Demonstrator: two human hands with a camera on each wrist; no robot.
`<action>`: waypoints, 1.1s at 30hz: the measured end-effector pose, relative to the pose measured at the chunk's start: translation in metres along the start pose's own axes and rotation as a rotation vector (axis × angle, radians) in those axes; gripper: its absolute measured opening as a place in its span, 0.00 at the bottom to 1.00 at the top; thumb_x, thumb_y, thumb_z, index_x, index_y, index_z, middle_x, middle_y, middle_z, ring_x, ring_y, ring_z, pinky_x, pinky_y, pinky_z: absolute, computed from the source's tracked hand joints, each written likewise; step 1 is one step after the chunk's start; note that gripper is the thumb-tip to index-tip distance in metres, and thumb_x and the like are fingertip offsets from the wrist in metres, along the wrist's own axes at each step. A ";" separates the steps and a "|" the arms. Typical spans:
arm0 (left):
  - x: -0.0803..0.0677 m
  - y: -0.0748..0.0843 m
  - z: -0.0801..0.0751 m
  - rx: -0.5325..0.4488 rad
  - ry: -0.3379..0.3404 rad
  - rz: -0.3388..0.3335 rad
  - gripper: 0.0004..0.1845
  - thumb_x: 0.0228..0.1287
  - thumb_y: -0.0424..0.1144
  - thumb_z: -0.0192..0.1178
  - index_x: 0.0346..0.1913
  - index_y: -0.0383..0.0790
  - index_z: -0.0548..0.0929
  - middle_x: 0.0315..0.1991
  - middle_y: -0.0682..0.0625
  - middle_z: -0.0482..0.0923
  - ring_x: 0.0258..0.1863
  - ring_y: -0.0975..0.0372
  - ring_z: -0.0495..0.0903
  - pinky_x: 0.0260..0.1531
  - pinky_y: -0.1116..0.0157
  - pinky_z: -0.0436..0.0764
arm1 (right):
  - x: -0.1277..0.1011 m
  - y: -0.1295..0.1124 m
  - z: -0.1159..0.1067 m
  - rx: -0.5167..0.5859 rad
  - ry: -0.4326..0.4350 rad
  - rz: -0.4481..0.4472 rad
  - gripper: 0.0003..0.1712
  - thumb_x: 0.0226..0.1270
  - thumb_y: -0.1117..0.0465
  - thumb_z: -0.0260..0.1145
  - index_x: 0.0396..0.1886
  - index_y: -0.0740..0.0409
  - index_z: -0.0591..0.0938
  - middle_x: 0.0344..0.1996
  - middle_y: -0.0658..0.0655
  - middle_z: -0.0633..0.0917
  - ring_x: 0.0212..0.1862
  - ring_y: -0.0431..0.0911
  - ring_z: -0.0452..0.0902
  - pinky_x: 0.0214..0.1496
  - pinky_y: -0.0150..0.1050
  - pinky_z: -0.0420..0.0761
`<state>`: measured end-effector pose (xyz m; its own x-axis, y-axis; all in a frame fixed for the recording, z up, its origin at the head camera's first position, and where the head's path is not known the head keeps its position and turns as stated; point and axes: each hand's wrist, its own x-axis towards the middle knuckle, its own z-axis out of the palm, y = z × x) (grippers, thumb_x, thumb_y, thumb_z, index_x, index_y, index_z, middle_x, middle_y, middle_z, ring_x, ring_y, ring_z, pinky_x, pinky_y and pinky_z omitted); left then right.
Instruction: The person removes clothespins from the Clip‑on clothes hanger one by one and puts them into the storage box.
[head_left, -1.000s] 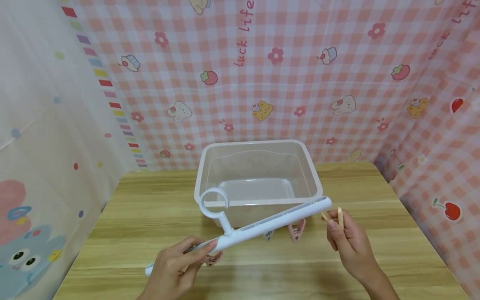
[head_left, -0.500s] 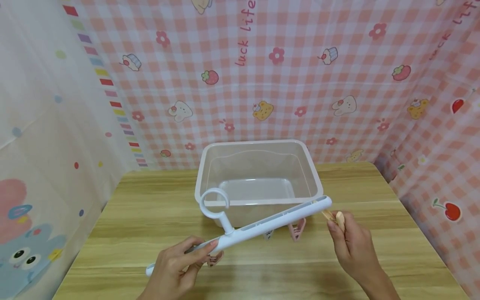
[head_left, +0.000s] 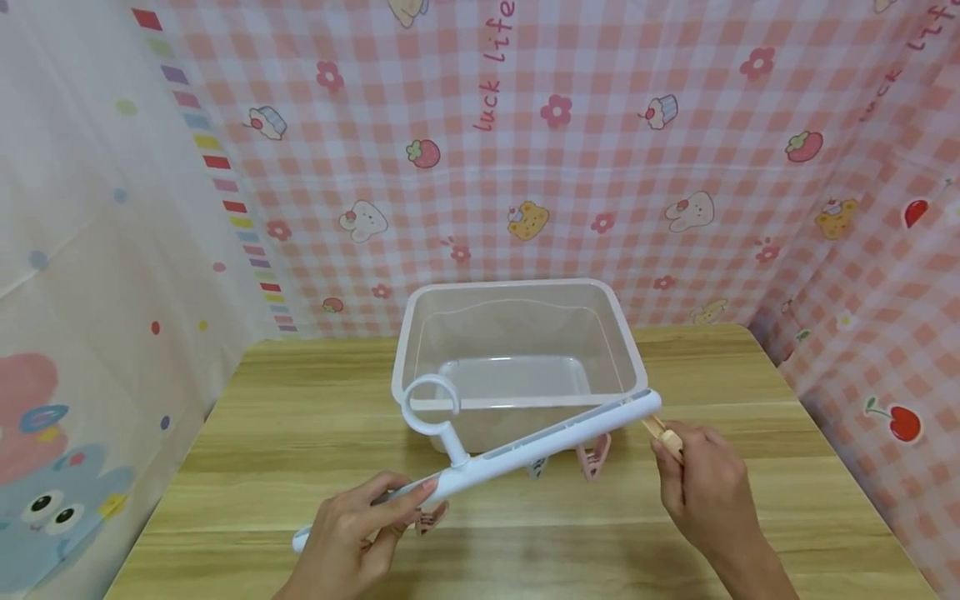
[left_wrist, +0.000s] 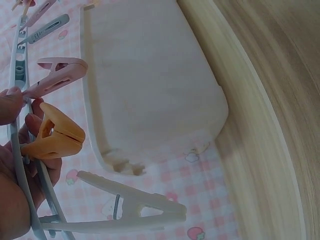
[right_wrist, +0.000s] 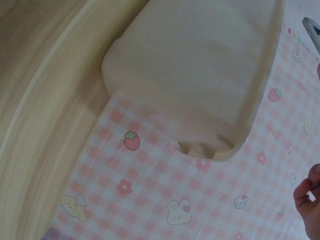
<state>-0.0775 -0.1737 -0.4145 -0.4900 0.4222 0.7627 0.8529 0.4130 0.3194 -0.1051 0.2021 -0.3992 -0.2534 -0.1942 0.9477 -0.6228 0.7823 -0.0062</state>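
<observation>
Plainly, the largest thing on my head feed was the pink-and-white checked cloth backdrop (head_left: 465, 196), printed with fruit, flowers and little animals. Below it spread the yellowish wood-grained table (head_left: 570, 542). On that, close to the backdrop, stood a pale beige rectangular plastic bin (head_left: 517, 405), upright.

Next in size came the long light blue plastic bar hanger (head_left: 525, 452), slanting from lower left to upper right in front of the bin, with 1 round hook rising from its middle. It was up off the table, and its right end overlapped the bin's near rim in my view.

The left hand (head_left: 348, 529) was grasping the bar left of the hook, thumb and fingers curled round it. The right hand (head_left: 708, 492), just beyond the bar's right end, pinched a small beige clip (head_left: 671, 444). That clip's narrow tip showed at the slot near the end; I could not tell whether it was fastened there.

From the left wrist I counted 5 more clips along the bar: 1 white plastic clip (left_wrist: 142, 198), 1 orange plastic clip (left_wrist: 57, 142) beside the fingers, 2 pink plastic clips (left_wrist: 62, 77), and 1 grey-blue plastic clip (left_wrist: 48, 28) between the pink pair.
</observation>
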 end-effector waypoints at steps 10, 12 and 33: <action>0.000 0.001 0.001 -0.002 -0.017 -0.011 0.19 0.80 0.42 0.50 0.64 0.42 0.83 0.37 0.48 0.86 0.27 0.71 0.85 0.29 0.81 0.80 | 0.005 0.001 0.007 -0.028 0.083 -0.069 0.25 0.81 0.59 0.54 0.30 0.78 0.79 0.18 0.67 0.81 0.14 0.50 0.68 0.20 0.43 0.72; 0.000 0.002 0.001 0.006 -0.019 -0.020 0.19 0.80 0.43 0.50 0.64 0.43 0.83 0.38 0.48 0.86 0.27 0.72 0.85 0.29 0.81 0.79 | 0.005 0.002 0.007 -0.033 0.083 -0.070 0.25 0.81 0.59 0.54 0.30 0.78 0.79 0.18 0.67 0.81 0.13 0.50 0.68 0.20 0.43 0.72; -0.002 0.003 -0.009 0.043 0.030 -0.053 0.18 0.79 0.44 0.52 0.60 0.42 0.86 0.37 0.46 0.86 0.27 0.70 0.83 0.30 0.80 0.80 | -0.001 0.007 0.004 0.079 0.117 0.024 0.30 0.80 0.51 0.56 0.32 0.78 0.80 0.22 0.67 0.83 0.16 0.50 0.65 0.17 0.34 0.65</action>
<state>-0.0720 -0.1806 -0.4097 -0.5283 0.3744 0.7620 0.8170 0.4686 0.3361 -0.1122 0.2055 -0.4015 -0.1836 -0.1017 0.9777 -0.6755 0.7357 -0.0503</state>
